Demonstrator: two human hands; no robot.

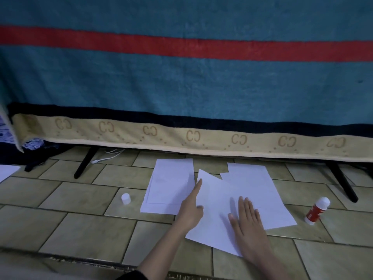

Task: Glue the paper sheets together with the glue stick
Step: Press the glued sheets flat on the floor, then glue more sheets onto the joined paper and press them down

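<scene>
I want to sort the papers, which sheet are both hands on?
The tilted sheet in the middle: the right hand lies flat on it, the left hand touches its edge. The left stack and right sheets are untouched.

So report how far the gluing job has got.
Done: glue stick uncapped on the floor, cap set left of the papers. In hand: right hand presses the tilted top sheet flat, left hand touching its left edge. Left: the left stack lies separate.

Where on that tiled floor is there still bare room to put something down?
Bare tiles lie between the white cap and the left paper stack, and in the near-left corner beside the left hand. More lie between the right paper stack and the glue stick. The middle is crowded: the tilted sheet under the right hand overlaps both stacks.
</scene>
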